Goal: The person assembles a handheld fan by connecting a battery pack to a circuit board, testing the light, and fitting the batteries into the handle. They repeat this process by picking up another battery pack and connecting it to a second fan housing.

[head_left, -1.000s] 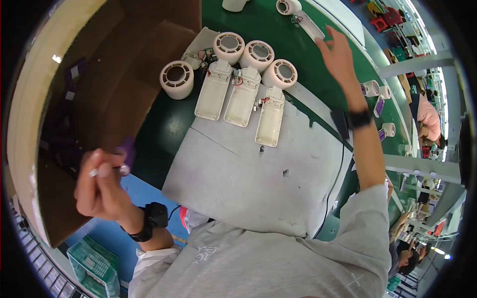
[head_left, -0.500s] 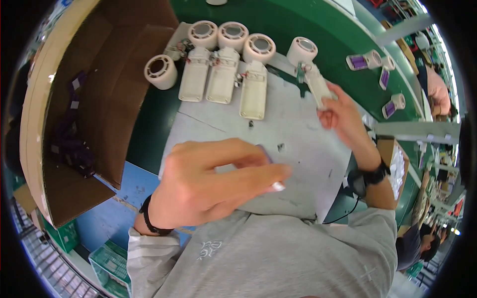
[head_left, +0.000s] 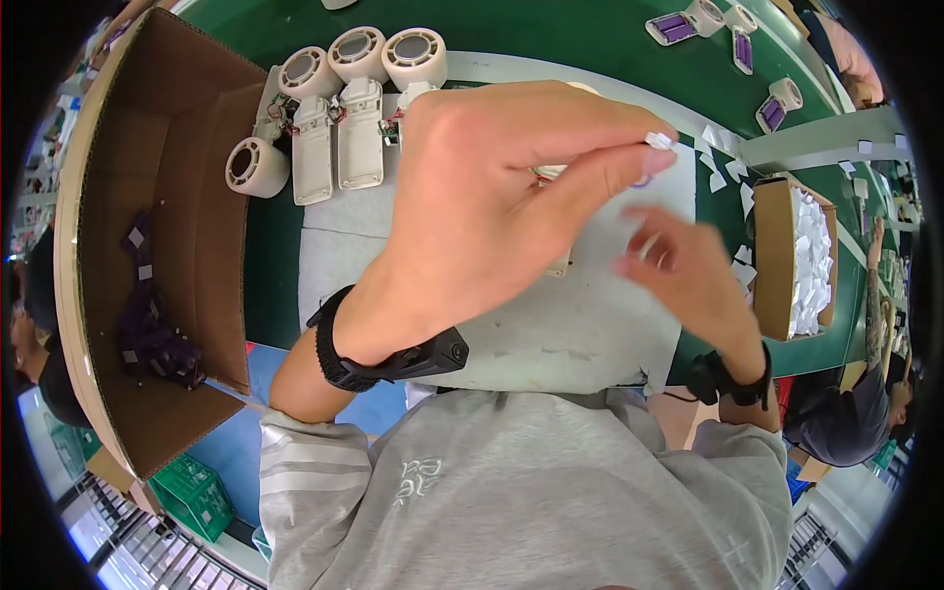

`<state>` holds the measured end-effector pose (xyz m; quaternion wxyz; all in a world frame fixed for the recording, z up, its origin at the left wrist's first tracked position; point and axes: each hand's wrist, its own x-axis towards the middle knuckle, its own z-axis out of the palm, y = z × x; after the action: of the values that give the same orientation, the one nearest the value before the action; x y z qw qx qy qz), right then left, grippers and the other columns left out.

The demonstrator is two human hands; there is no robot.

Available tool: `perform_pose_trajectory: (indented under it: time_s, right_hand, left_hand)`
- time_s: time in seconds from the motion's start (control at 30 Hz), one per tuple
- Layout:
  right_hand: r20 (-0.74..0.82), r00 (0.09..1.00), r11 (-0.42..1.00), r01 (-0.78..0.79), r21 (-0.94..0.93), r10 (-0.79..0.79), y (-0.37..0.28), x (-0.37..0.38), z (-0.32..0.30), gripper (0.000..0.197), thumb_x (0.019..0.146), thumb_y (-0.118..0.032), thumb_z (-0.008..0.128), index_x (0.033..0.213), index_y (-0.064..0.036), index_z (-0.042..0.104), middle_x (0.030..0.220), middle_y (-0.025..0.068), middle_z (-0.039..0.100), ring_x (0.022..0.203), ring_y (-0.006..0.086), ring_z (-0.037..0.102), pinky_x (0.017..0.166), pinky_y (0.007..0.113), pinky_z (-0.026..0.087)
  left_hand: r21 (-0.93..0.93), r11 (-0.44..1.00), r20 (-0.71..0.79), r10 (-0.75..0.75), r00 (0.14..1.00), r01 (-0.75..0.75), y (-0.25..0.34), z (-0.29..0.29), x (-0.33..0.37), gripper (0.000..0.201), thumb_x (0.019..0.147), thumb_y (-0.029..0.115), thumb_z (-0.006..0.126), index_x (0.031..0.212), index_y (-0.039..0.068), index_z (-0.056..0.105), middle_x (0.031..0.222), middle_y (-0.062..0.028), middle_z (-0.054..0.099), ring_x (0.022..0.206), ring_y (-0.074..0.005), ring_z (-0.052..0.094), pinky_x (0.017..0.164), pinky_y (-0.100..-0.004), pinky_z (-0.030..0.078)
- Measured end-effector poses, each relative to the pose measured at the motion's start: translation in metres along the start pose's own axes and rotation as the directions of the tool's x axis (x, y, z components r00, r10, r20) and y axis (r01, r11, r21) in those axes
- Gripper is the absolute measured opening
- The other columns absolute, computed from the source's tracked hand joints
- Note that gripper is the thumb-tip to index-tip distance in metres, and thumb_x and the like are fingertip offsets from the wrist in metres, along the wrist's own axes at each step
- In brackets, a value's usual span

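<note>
My left hand (head_left: 492,197) is raised large over the middle of the work mat (head_left: 472,344). Its thumb and forefinger pinch a small white piece (head_left: 660,141), with a bit of purple showing under the fingertips. Just below and to the right, my right hand (head_left: 698,280) is blurred at the fingertips, its fingers curled but apart and nothing visible between them. Behind my left hand stand pale handheld fan bodies (head_left: 361,147) with round heads and open handle shells. The left hand hides other shells, of which only slivers show.
A tall cardboard box (head_left: 197,197) with purple parts (head_left: 152,339) inside stands at the left. At the right, a small carton (head_left: 777,256) is full of white pieces, some scattered beside it. Finished-looking fans with purple inserts (head_left: 672,28) lie at the far right.
My left hand has moved up and to the right with the white piece. The right hand has let go of the fan shell and come back toward me. The view has shifted right.
</note>
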<state>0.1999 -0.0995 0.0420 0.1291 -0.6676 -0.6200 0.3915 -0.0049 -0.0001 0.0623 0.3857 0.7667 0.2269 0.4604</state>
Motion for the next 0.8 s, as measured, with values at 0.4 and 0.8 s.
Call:
perform_pose_trajectory:
  time_s: [0.4,0.8]
  right_hand:
    - [-0.288,0.957,0.845,0.143,0.515,0.013,0.040,0.038,0.013,0.016,0.086,-0.007,0.066,0.098,0.0002,0.057,0.079,0.0013,0.058,0.066,0.0078,0.049,0.059,0.022,0.039]
    - [-0.496,0.771,0.887,0.462,0.006,-0.399,0.035,0.040,0.031,0.017,0.078,0.000,0.069,0.094,-0.0002,0.062,0.086,0.0067,0.056,0.070,0.0138,0.053,0.061,0.024,0.042]
  left_hand:
    - [0.499,0.864,0.023,-0.090,0.996,0.067,-0.044,0.017,-0.037,0.038,0.077,0.001,0.072,0.114,0.006,0.063,0.099,-0.0131,0.066,0.079,-0.0263,0.064,0.071,-0.0337,0.051]
    - [0.063,0.936,0.356,-0.344,0.869,0.345,-0.058,0.045,-0.031,0.037,0.072,0.006,0.076,0.104,0.003,0.058,0.085,-0.0130,0.065,0.073,-0.0289,0.063,0.066,-0.0351,0.051]
